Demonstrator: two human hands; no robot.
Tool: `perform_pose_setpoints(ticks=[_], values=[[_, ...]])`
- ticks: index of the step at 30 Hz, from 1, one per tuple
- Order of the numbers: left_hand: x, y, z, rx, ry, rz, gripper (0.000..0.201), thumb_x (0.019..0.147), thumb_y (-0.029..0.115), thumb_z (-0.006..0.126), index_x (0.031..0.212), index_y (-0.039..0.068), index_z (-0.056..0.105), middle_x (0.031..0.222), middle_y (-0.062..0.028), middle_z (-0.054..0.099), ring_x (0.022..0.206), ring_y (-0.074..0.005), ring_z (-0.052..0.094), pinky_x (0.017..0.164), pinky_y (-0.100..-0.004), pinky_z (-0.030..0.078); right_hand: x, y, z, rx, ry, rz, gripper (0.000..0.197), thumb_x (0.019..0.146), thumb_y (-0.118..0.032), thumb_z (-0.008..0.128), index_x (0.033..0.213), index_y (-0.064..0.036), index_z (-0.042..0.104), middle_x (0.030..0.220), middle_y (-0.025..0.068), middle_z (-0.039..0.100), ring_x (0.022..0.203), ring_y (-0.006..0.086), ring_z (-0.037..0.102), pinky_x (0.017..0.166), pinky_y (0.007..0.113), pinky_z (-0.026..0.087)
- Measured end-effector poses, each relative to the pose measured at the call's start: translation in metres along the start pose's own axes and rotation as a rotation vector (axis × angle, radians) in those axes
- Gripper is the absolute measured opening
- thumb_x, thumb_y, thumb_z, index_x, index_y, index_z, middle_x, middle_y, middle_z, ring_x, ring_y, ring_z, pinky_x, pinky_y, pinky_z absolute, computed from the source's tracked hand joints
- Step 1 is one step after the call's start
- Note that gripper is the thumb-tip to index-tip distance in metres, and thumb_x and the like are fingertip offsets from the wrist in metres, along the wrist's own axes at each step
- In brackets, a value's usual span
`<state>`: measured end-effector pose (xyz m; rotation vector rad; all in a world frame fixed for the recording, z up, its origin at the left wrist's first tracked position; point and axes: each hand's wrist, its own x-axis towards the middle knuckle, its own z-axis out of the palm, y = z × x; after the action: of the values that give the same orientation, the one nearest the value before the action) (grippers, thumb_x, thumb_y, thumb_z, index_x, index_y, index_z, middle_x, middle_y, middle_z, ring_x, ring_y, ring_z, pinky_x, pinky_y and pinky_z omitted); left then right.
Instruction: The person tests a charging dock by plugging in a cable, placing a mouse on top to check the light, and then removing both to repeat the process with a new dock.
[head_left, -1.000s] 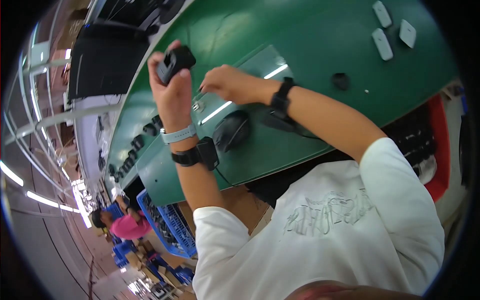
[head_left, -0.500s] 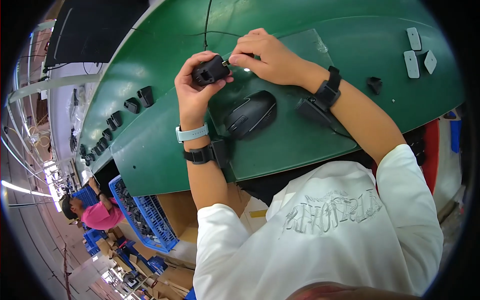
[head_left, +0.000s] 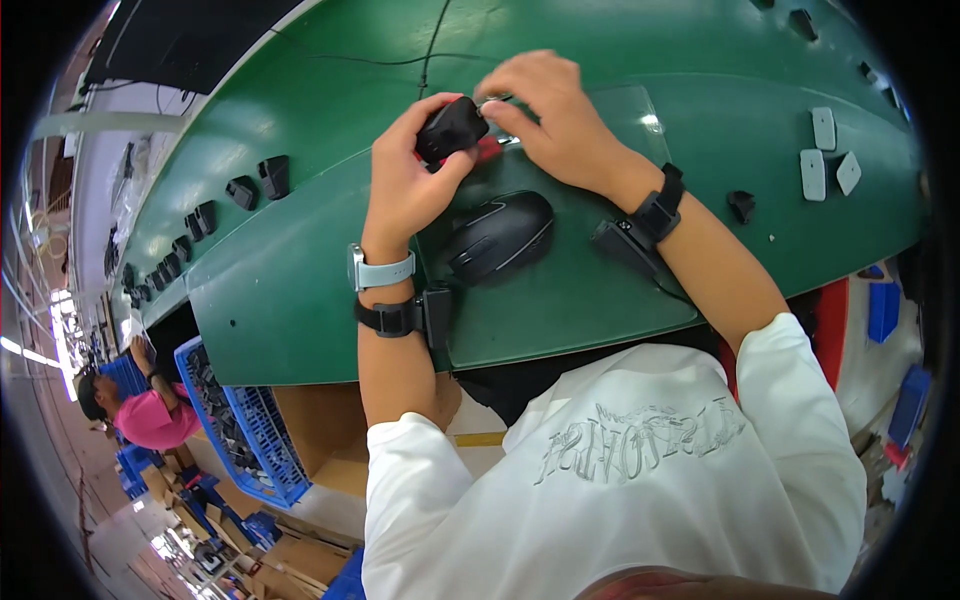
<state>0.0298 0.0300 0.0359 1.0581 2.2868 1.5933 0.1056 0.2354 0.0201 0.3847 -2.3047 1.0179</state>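
Device (head_left: 453, 126) in left fingers (head_left: 457, 166), right fingers (head_left: 509, 118) at edge, mouse (head_left: 503, 235) nearby

Factory assembly workshop: long green bench (head_left: 300, 330) with row of black plastic housings (head_left: 273, 178); blue plastic crate (head_left: 268, 438) full of dark parts (head_left: 222, 408); cardboard boxes (head_left: 312, 553) heaped beyond; co-worker in pink shirt (head_left: 155, 420) farther down; strip light (head_left: 28, 353).
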Motion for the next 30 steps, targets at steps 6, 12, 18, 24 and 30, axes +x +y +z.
perform_pose_setpoints(ticks=[6, 12, 18, 24, 30], values=[[0.000, 0.001, -0.025, -0.503, 0.079, -0.220, 0.042, 0.096, 0.014, 0.073, 0.126, -0.003, 0.051, 0.110, -0.0227, 0.072, 0.090, -0.0267, 0.073, 0.064, -0.0328, 0.057, -0.008, -0.019, -0.018, 0.480, -0.541, -0.063, 0.072, 0.069, -0.037, 0.089, 0.128, -0.0063, 0.063, 0.122, 0.0099, 0.063, 0.115, 0.0305, 0.057, 0.102, 0.042, 0.044], [0.004, -0.001, -0.030, -1.331, 0.032, -0.182, 0.040, 0.107, 0.025, 0.046, 0.133, -0.006, 0.047, 0.134, -0.0333, 0.058, 0.105, -0.0409, 0.066, 0.082, -0.0423, 0.056, -0.010, -0.029, -0.007, 0.232, -0.698, -0.147, 0.068, 0.065, -0.027, 0.083, 0.127, -0.0054, 0.064, 0.120, 0.0099, 0.065, 0.111, 0.0270, 0.060, 0.101, 0.040, 0.045], [0.001, 0.012, -0.017, -1.106, 0.109, -0.207, 0.044, 0.107, 0.021, 0.046, 0.141, -0.008, 0.043, 0.135, -0.0355, 0.057, 0.117, -0.0467, 0.064, 0.094, -0.0482, 0.058, -0.007, -0.005, -0.013, 1.077, -0.133, 0.427, 0.068, 0.086, -0.037, 0.063, 0.143, -0.0031, 0.050, 0.130, 0.0049, 0.062, 0.118, 0.0151, 0.061, 0.105, 0.033, 0.046], [-0.003, 0.004, -0.012, -1.038, -0.063, -0.161, 0.041, 0.107, 0.019, 0.051, 0.138, -0.008, 0.046, 0.123, -0.0289, 0.064, 0.111, -0.0402, 0.069, 0.095, -0.0470, 0.059, -0.002, -0.007, -0.013, 1.235, 0.093, 0.568, 0.052, 0.106, -0.027, 0.042, 0.154, -0.0060, 0.041, 0.135, 0.0053, 0.063, 0.119, 0.0155, 0.062, 0.103, 0.034, 0.049], [-0.004, -0.002, -0.004, -0.835, 0.058, -0.181, 0.045, 0.098, 0.010, 0.069, 0.137, -0.004, 0.052, 0.113, -0.0131, 0.069, 0.096, -0.0229, 0.071, 0.087, -0.0371, 0.058, 0.007, -0.014, -0.010, 1.507, 0.163, 0.614, 0.054, 0.094, -0.003, 0.065, 0.144, -0.0013, 0.042, 0.127, 0.0076, 0.060, 0.119, 0.0175, 0.060, 0.103, 0.033, 0.049]])
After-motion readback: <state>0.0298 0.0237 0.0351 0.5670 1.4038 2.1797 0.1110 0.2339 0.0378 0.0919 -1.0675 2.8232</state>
